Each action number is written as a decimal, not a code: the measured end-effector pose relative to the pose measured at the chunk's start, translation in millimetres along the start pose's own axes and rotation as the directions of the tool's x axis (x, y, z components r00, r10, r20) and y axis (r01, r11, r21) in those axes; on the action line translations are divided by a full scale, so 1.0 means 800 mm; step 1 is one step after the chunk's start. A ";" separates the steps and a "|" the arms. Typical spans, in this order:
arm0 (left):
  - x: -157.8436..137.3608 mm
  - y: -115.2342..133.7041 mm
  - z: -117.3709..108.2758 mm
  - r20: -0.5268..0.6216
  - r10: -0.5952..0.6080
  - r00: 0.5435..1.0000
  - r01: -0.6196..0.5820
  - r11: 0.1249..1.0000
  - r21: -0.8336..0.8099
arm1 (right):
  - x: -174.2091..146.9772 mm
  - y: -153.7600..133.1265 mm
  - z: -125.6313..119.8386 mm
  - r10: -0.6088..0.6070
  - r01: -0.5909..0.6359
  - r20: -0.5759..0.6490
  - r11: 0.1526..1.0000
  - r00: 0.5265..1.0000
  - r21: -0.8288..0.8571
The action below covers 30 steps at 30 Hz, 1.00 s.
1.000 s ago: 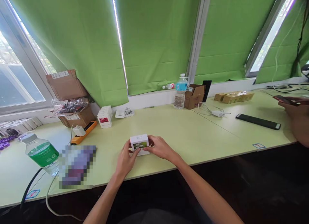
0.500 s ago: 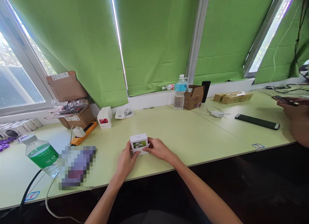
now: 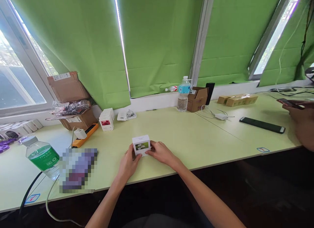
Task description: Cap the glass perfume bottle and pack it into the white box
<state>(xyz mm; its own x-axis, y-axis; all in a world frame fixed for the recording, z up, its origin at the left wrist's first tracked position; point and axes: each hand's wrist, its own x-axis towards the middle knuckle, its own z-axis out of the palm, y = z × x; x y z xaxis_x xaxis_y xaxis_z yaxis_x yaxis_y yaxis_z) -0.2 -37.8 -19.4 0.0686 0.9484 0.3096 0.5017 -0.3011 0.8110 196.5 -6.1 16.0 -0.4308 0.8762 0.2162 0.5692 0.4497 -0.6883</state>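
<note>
On a pale-green tabletop, the left hand and right hand are pinching a small, white, flower-printed cardboard box between them near the front edge; uneven squeezing could dent it.

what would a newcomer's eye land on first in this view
Probably the bright green blinds, which fill much of the upper view behind the table. Next, perhaps, the small white box with a flower picture, low in the centre, in the grip of the left hand and right hand. The green-labelled bottle also stands out at the left.
</note>
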 end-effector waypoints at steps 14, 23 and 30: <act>-0.001 0.003 0.000 -0.138 0.051 0.989 -0.045 0.998 0.041 | -0.006 -0.006 -0.021 -0.029 0.029 -0.003 1.000 1.000 0.004; -0.001 0.000 0.001 -0.124 0.050 0.991 -0.047 0.998 0.031 | -0.004 -0.014 -0.005 -0.175 0.167 -0.098 0.982 0.980 -0.090; -0.002 0.003 0.004 -0.140 0.014 0.990 -0.019 0.999 -0.030 | -0.001 -0.011 0.014 -0.185 0.133 -0.197 0.959 0.963 -0.250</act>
<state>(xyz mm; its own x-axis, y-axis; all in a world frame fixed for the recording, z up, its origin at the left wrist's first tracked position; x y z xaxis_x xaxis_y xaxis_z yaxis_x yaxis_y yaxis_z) 3.5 -40.1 -19.4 -0.0454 0.9207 0.3876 0.4741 -0.3216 0.8196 183.5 -12.5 14.0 -0.3821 0.7945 0.4719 0.6637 0.5913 -0.4581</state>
